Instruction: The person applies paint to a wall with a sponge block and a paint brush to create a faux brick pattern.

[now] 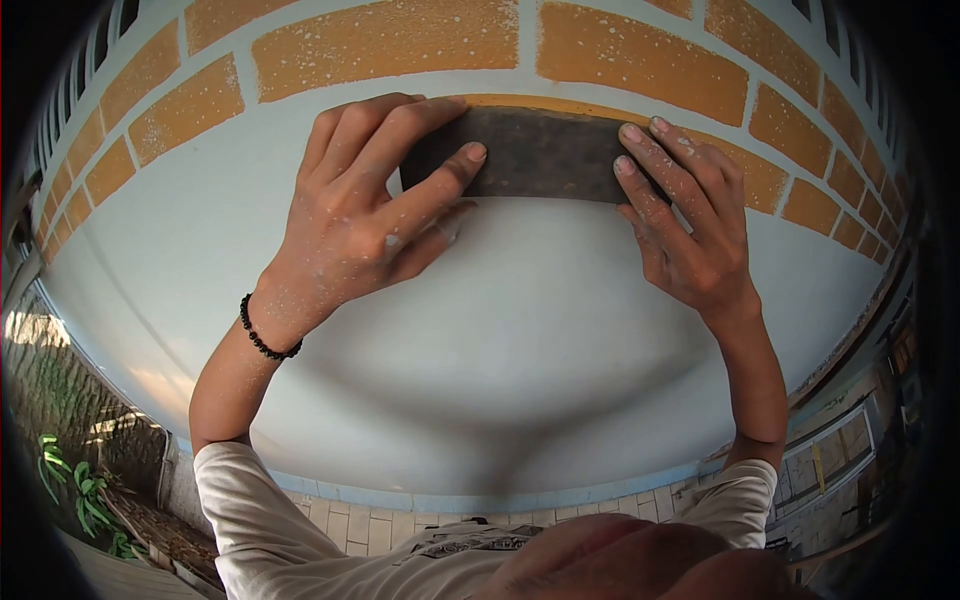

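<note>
Both arms (757,390) reach forward, wrists (285,303) apart. The left hand's (350,215) fingers (425,200) bend, widely spread; the right hand's (695,215) bend closer together

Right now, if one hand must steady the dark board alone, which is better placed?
Probably the left hand: it reaches farther across the dark board, touching top edge and face; the right hand only overlaps the right end.

The pale wall (560,270) is softly lit, its lower half crossed by a diffuse shadow (500,435) — straight lines are bowed, and the frame's corners are blackened.
</note>
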{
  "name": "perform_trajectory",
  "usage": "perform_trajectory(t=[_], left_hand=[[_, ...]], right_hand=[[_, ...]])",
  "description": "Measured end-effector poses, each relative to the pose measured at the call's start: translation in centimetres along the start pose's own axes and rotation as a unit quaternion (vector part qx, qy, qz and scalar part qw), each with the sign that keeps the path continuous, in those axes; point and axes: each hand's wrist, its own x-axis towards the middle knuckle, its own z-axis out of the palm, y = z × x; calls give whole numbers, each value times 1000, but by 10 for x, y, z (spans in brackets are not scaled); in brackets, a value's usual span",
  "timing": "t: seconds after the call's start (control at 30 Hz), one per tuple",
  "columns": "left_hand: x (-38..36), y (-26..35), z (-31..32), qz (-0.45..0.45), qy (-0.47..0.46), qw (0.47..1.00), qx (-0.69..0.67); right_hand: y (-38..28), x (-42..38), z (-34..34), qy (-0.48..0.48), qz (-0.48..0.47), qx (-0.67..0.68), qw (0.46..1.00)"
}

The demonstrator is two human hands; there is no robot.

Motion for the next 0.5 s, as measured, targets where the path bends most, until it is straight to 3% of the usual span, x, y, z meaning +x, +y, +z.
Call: perform_trajectory(t=[0.2,0.3,0.5], left_hand=[[1,-11,11,60,39,997,2],[3,-14,11,80,46,996,3],[6,-6,11,57,54,996,37]], right_hand=[[0,12,-7,-13,-68,-57,996],[-1,20,-6,-32,-94,5,995],[7,20,-2,-37,-104,10,994]])
